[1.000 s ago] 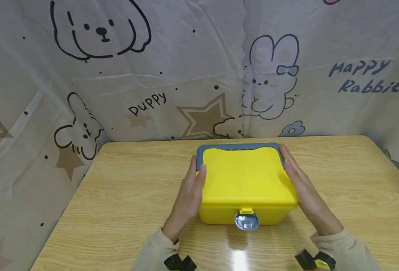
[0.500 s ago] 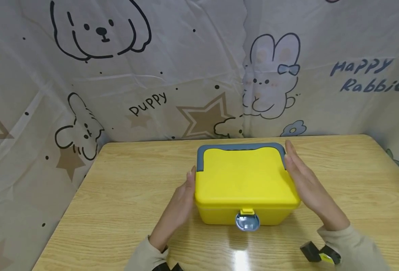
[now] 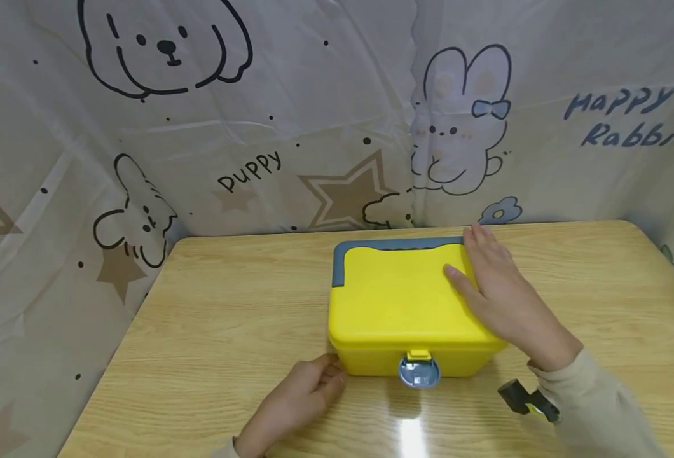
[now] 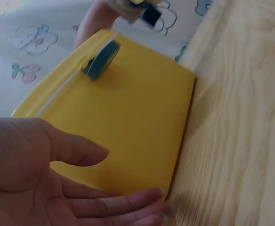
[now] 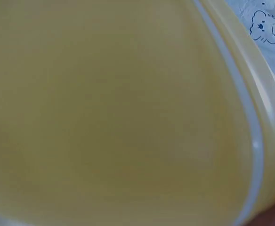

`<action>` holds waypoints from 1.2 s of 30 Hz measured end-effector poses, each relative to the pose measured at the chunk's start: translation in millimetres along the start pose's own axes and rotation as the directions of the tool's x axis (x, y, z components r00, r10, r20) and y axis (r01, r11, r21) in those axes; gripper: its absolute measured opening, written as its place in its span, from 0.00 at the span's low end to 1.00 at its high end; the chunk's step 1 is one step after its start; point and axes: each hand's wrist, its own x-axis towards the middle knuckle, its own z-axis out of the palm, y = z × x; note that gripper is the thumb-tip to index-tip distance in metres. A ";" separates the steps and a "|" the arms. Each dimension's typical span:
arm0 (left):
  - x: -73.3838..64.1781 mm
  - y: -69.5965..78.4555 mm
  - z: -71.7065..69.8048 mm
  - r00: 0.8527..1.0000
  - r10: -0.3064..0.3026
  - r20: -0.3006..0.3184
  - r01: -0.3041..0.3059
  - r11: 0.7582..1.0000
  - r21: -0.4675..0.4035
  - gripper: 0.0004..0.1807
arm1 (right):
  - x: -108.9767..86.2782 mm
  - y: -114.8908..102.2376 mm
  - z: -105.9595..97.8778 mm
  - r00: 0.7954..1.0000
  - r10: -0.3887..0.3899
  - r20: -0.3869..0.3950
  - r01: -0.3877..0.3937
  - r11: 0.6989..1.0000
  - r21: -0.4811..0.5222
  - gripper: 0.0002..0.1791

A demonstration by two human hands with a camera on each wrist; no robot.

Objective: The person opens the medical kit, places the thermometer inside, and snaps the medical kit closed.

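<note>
A yellow storage box [image 3: 400, 299] with a blue-grey carrying handle [image 3: 383, 243] folded flat on its lid stands on the table. At its front hangs a round clear latch [image 3: 419, 373], tilted outward. My right hand [image 3: 505, 299] lies over the right edge of the lid, fingers extended toward the back and thumb on the top. Low at the front left corner is my left hand [image 3: 302, 394]; in the left wrist view its fingers [image 4: 114, 205] stretch along the box's bottom edge, thumb apart. Yellow box wall fills most of the right wrist view.
The wooden table [image 3: 234, 318] reaches back to a cloth curtain [image 3: 314, 114] printed with puppies, stars and a rabbit. A black wrist device [image 3: 528, 401] sits by the right sleeve [image 3: 594, 401].
My left hand has slid from the box's left side down to its front lower corner. The right hand has shifted from the right side onto the lid's edge. The box stays in place.
</note>
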 end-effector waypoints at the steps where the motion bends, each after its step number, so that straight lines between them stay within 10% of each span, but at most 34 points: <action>1: 0.2 1.1 3.0 1.000 0.008 0.016 -0.008 1.000 0.016 0.17 | 1.1 -1.4 0.5 1.000 0.004 0.000 -0.004 1.000 -0.024 0.39; 5: 3.1 10.9 17.5 0.984 0.073 0.159 -0.046 0.984 -0.172 0.18 | 7.3 -6.8 3.6 1.000 0.019 0.001 -0.019 0.996 -0.089 0.38; 7: 7.1 16.7 26.7 0.952 0.154 0.264 -0.029 0.906 -0.423 0.25 | 10.1 -9.2 5.0 1.000 0.028 0.001 -0.028 0.993 -0.114 0.38; 10: 15.6 23.5 42.8 0.878 0.298 0.375 0.110 0.636 -0.764 0.32 | 12.3 -11.2 6.1 0.999 0.046 0.000 -0.045 0.988 -0.145 0.38; 14: 26.0 30.2 63.6 0.821 0.417 0.390 0.258 0.339 -0.905 0.36 | 11.7 -11.9 6.8 0.999 0.050 0.005 -0.049 0.983 -0.177 0.37; 18: 31.4 32.9 77.9 0.820 0.466 0.333 0.337 0.077 -0.938 0.36 | 9.7 -13.4 7.2 0.999 0.038 0.017 -0.034 0.980 -0.194 0.37; 21: 32.8 33.0 82.3 0.839 0.466 0.282 0.353 -0.071 -0.933 0.34 | 8.3 -14.7 7.9 0.999 0.037 0.017 -0.033 0.979 -0.202 0.37; 28: 32.8 32.4 82.6 0.866 0.413 0.281 0.380 -0.178 -0.908 0.33 | 8.9 -14.6 10.4 0.999 0.047 0.008 -0.044 0.978 -0.204 0.37; 36: 28.2 41.3 83.1 0.875 0.388 0.288 0.372 -0.160 -0.914 0.31 | 8.5 -13.9 10.5 0.999 0.043 -0.010 -0.044 0.979 -0.201 0.36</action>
